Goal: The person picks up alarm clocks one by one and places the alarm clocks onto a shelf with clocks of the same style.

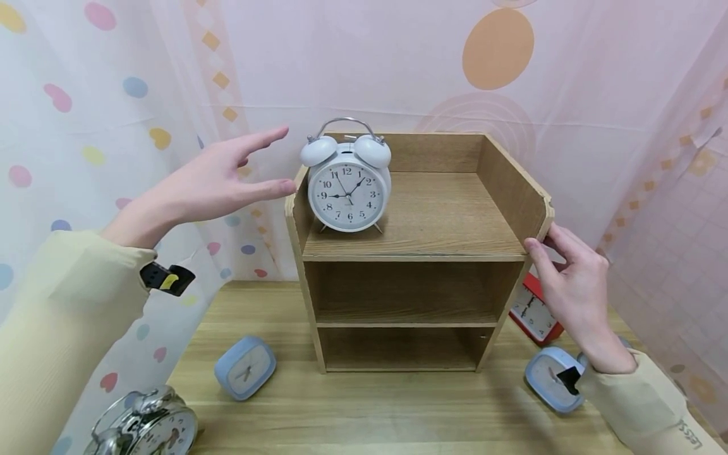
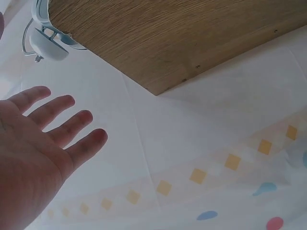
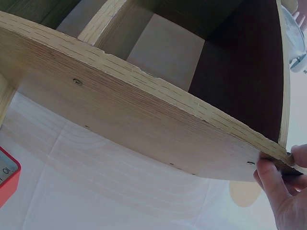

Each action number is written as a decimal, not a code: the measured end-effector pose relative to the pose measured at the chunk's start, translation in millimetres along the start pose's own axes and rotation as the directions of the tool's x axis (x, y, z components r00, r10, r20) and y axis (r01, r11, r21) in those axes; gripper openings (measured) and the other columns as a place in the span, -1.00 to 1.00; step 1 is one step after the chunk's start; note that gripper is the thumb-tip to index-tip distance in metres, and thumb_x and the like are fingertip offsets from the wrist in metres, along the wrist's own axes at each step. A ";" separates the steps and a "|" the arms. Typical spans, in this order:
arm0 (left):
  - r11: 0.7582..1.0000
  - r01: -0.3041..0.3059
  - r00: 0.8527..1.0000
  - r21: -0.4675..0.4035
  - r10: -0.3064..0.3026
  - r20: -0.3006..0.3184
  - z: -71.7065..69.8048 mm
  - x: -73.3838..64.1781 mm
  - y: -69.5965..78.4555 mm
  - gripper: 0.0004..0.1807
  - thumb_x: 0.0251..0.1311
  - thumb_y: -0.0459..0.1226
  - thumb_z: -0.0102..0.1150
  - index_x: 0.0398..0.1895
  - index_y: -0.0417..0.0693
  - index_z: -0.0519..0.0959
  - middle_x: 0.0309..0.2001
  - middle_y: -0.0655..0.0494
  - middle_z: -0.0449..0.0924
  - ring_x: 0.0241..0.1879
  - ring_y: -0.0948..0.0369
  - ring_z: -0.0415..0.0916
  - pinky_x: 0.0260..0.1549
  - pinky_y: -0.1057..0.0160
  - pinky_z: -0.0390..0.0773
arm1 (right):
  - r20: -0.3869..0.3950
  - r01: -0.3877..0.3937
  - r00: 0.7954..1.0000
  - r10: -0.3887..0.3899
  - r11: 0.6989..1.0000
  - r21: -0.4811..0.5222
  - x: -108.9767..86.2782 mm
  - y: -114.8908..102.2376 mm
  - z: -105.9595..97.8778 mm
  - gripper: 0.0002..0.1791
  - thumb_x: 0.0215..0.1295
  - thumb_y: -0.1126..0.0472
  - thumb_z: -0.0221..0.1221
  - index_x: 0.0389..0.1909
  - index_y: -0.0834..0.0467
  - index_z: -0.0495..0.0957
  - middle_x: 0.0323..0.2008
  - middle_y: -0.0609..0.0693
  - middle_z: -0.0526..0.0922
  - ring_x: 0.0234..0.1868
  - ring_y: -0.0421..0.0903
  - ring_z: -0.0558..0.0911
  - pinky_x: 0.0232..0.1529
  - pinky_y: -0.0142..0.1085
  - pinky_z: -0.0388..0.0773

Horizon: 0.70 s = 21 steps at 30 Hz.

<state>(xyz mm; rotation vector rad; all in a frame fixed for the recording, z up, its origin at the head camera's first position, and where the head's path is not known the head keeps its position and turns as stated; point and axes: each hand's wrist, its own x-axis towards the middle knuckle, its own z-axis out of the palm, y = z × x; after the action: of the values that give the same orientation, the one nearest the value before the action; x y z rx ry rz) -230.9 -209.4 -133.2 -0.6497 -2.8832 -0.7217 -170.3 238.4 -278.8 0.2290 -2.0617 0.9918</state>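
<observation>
A white twin-bell alarm clock (image 1: 349,189) stands upright at the left end of the top shelf of a small wooden shelf unit (image 1: 421,253). To the left of it, my left hand (image 1: 222,177) is held in the air, fingers extended and thumb apart, holding nothing. The left wrist view shows the open palm and spread fingers (image 2: 81,148) below the unit's side panel (image 2: 144,48). My right hand (image 1: 574,284) pinches the front edge of the unit's right side panel, thumb in front; in the right wrist view fingers (image 3: 271,179) press on its outer face.
A silver twin-bell clock (image 1: 150,423) and a light-blue clock (image 1: 246,368) are on the wooden table (image 1: 341,411) at the left. At the right are a red clock (image 1: 534,309), partly behind the unit, and another blue clock (image 1: 552,379). Patterned curtains (image 1: 364,63) hang behind.
</observation>
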 end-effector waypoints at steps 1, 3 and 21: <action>1.000 0.001 1.000 -0.006 -0.001 -0.004 0.0 -1.8 -1.5 -0.06 0.37 0.23 0.24 0.68 0.59 -0.05 0.74 0.29 -0.08 0.60 -0.45 0.04 0.56 -0.46 0.11 | -0.002 -0.001 1.000 0.001 1.000 0.000 0.0 0.1 -0.1 -0.61 0.43 0.33 0.30 0.25 0.21 0.67 0.06 0.30 0.77 -0.02 -0.81 0.51 -0.21 -0.86 0.49; 1.000 0.008 1.000 -0.015 -0.008 -0.013 0.1 -5.7 -5.0 -0.07 0.37 0.21 0.24 0.68 0.60 -0.04 0.73 0.32 -0.07 0.59 -0.45 0.06 0.53 -0.47 0.14 | -0.005 -0.003 1.000 0.003 1.000 0.003 0.3 0.6 -0.4 -0.61 0.42 0.34 0.31 0.24 0.21 0.68 0.06 0.30 0.77 -0.02 -0.81 0.51 -0.22 -0.87 0.48; 0.999 0.042 0.996 -0.032 -0.045 -0.079 12.3 -46.1 -54.1 -0.08 0.38 0.02 0.34 0.71 0.27 0.09 0.70 0.03 0.11 0.65 -0.20 0.09 0.52 -0.39 0.21 | 0.000 0.000 1.000 0.000 1.000 0.009 1.0 1.7 -0.5 -0.61 0.41 0.35 0.31 0.24 0.22 0.68 0.10 0.30 0.76 -0.02 -0.82 0.50 -0.23 -0.88 0.47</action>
<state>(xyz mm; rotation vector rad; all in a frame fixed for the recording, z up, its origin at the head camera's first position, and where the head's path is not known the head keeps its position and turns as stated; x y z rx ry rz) -212.3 -264.3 -176.2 -0.5502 -2.8271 -0.7792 -171.4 240.1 -278.9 0.2333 -2.0573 1.0019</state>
